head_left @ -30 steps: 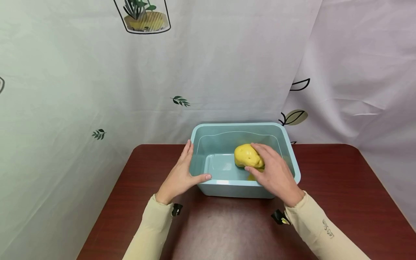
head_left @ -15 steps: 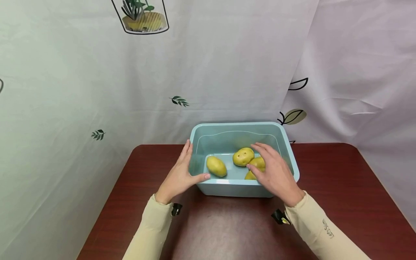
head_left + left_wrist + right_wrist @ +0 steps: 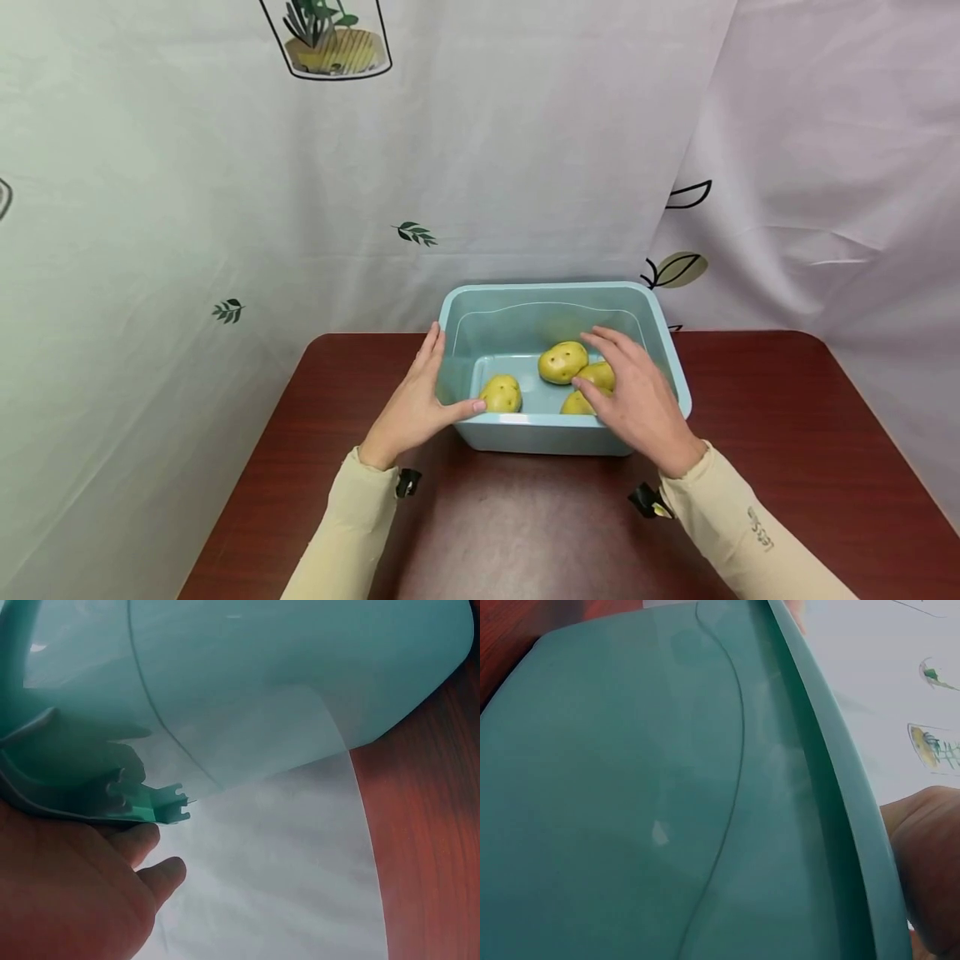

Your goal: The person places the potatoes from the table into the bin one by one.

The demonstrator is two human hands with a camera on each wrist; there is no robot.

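Note:
Several yellow potatoes lie in a light-blue plastic bin (image 3: pixel 540 442). One potato (image 3: pixel 500 394) sits alone at the bin's left front. Another potato (image 3: pixel 563 362) lies farther back, and more are clustered at the right, partly hidden by my right hand (image 3: pixel 637 396). That hand hovers over the bin's right side, fingers spread and slightly bent, holding nothing visible. My left hand (image 3: pixel 420 404) lies along the bin's left side, fingers straight and the thumb near the front rim. In the left wrist view, fingertips (image 3: pixel 163 877) show just below the bin's rim.
The bin stands at the back of a dark red-brown table (image 3: pixel 487 517). A pale cloth (image 3: pixel 525 167) with printed leaves hangs close behind it. Both forearms wear cream sleeves (image 3: pixel 750 525).
A yellow potato under my right hand dropped among the others. A potato appeared at the bin's left and rolled slightly toward the front. Both hands stay nearly in place.

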